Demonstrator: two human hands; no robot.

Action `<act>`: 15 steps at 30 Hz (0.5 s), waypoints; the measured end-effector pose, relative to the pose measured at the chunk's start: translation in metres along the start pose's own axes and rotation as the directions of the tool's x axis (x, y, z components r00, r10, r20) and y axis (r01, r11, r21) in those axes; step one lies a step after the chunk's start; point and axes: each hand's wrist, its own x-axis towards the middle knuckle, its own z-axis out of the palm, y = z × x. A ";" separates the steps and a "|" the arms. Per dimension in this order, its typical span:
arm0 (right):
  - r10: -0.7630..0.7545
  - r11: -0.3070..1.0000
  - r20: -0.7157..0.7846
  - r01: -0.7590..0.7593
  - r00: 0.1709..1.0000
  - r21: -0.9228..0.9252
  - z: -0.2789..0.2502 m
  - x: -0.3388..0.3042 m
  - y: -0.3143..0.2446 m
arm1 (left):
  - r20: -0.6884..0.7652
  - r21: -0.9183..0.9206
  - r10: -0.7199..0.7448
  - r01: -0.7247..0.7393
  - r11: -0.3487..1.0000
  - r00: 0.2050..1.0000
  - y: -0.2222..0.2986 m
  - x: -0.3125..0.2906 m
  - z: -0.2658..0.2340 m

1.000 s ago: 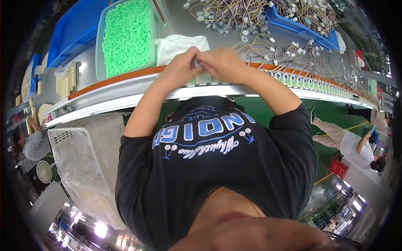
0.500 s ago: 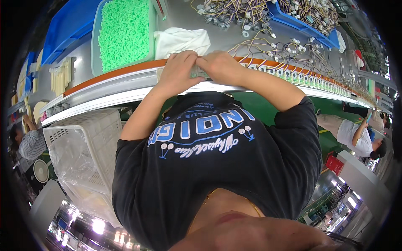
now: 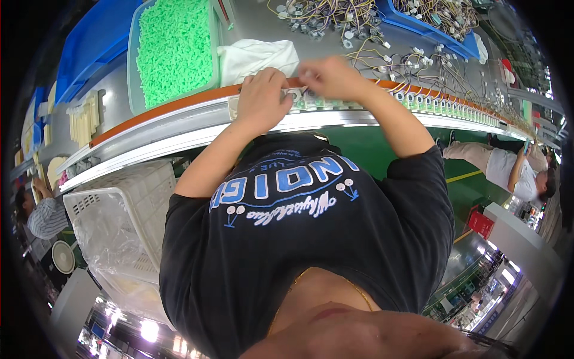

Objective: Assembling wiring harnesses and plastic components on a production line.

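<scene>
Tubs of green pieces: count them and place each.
1. The translucent tub of green pieces stands upper left, between a blue tray and a white cloth, left of the left hand. The picture's top edge cuts it off; others may be hidden.

Boards (image 3: 418, 103) along rail (image 3: 179, 121), cloth (image 3: 257, 61) behind

Left fingers (image 3: 274, 78) at the small boards (image 3: 315, 102), right fingers (image 3: 312, 72) just beside.

A light (image 3: 149, 330) glares at lower left, the right fingers (image 3: 310, 73) blur, and dark-rimmed fisheye distortion bends the silver rail (image 3: 335, 119).
</scene>
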 end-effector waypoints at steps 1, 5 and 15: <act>0.040 0.999 -0.171 -0.045 0.984 -0.027 -0.007 -0.004 0.012 | -0.036 0.041 0.000 0.001 0.999 0.999 0.001 0.000 0.002; 0.380 0.829 -0.257 -0.450 0.889 -0.331 -0.040 -0.034 0.101 | -0.050 0.093 -0.018 0.022 0.995 0.999 0.008 0.002 0.002; 0.151 0.974 -0.307 -0.195 0.940 -0.119 -0.035 0.051 0.100 | -0.096 0.096 -0.026 0.035 0.995 0.995 0.004 0.005 0.001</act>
